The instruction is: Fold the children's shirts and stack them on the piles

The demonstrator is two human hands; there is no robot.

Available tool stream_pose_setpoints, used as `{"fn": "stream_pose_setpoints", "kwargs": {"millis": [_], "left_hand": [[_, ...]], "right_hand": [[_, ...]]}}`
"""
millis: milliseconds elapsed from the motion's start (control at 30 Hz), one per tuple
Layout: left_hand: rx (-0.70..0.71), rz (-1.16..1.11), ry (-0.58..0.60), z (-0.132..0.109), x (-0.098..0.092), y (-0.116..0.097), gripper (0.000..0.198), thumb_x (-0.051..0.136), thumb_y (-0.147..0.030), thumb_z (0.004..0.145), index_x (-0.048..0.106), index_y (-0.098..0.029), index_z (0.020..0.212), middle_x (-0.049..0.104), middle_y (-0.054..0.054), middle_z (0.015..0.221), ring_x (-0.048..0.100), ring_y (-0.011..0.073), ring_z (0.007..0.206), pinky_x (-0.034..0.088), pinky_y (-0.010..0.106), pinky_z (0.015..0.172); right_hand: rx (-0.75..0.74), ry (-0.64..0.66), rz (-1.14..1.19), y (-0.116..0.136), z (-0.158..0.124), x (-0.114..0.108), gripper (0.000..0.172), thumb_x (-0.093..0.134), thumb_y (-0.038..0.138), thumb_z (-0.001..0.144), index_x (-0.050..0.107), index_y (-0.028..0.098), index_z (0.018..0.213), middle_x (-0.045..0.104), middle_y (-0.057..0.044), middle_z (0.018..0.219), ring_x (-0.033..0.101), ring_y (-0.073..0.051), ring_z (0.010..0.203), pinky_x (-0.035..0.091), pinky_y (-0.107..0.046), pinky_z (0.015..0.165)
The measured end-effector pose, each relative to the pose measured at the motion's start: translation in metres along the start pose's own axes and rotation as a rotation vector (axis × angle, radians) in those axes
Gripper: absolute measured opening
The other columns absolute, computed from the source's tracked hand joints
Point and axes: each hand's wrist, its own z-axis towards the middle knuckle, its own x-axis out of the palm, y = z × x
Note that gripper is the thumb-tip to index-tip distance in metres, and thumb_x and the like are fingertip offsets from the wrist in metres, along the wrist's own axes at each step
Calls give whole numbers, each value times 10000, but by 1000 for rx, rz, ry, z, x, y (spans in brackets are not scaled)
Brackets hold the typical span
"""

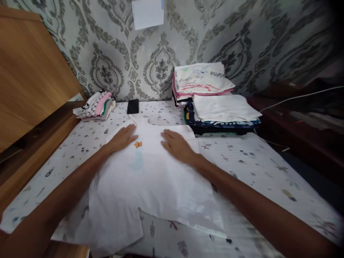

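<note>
A white garment [161, 182] with a small orange cartoon fish print lies spread over the patterned sheet, its neckline at the far side. Two leg-like parts of it reach toward me, the left one creased and near the front edge. My left hand [122, 138] rests flat on its upper left part, fingers stretched out. On the upper right part lies my right hand [177, 145], palm down with the fingers extended. Neither hand grips the cloth.
Folded clothes [95, 105] sit at the back left beside a black phone-like object [133, 106]. Two taller stacks, a rear pile [202, 79] and a nearer pile [225, 109], stand at the back right. A wooden panel [34, 71] borders the left; a white cable [301, 96] hangs at right.
</note>
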Motion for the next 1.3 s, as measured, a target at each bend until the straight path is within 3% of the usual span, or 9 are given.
{"fn": "stream_pose_setpoints", "kwargs": {"millis": [167,400,500,600,733,867,1033,1167,1300], "left_hand": [[-92,45,-12,10,-4,21,762,265,-615,980,324,-115,1552,241,146,1674,194,270,1558,197,402,1252],[-129,45,-188,44,-22,25,416,399,-329,959,579,-155,1291,636,146,1323,598,280,1216,443,418,1072],[-104,69,-235,76,-30,25,463,437,-177,891,550,-151,1339,597,144,1354,557,280,1262,420,434,1099],[-99,101,-117,107,-35,23,591,508,-163,855,475,-206,1443,527,140,1447,494,326,1342,387,509,1125],[-136,103,-71,118,-39,21,669,590,-227,845,418,-218,1491,475,167,1500,456,372,1377,380,571,1119],[28,4,-148,61,-29,1,559,483,-292,957,407,-136,1489,468,189,1512,415,308,1430,343,487,1180],[334,43,46,-77,-1,-53,556,358,-520,1040,390,-263,1533,291,108,1662,243,290,1540,198,535,1244],[355,85,81,-157,4,-68,549,320,-517,1055,354,-305,1561,241,59,1685,207,251,1556,154,515,1266],[307,140,21,-196,5,-60,527,345,-496,1056,343,-360,1565,251,19,1681,203,252,1557,150,548,1260]], "right_hand": [[126,-24,-174,-28,1,1,495,345,343,1033,515,90,1423,460,-193,1557,383,-295,1467,320,-499,1176],[105,23,-198,-17,1,-12,404,368,260,1026,588,87,1318,550,-204,1459,485,-300,1368,380,-457,1111],[96,2,-281,-19,9,-21,389,341,101,977,628,87,1238,588,-206,1397,550,-300,1273,428,-429,1042],[130,-8,-387,-24,22,-29,487,316,-13,904,578,53,1310,501,-237,1480,498,-328,1320,442,-439,1017],[141,31,-387,-26,29,-30,507,315,-15,910,521,20,1372,469,-276,1492,481,-351,1347,468,-454,1004],[-38,-23,-238,-9,3,-14,451,386,163,1003,490,62,1431,395,-262,1570,385,-348,1453,380,-529,1134],[-356,-30,-65,23,-70,-2,414,387,300,1049,527,160,1413,470,-201,1540,433,-305,1438,385,-564,1143],[-449,-42,-35,37,-128,-10,372,403,291,1053,555,179,1374,535,-169,1490,460,-270,1422,379,-553,1163],[-450,-69,-24,49,-171,-19,346,459,260,1029,562,196,1353,564,-146,1464,458,-259,1423,401,-539,1159]]}}
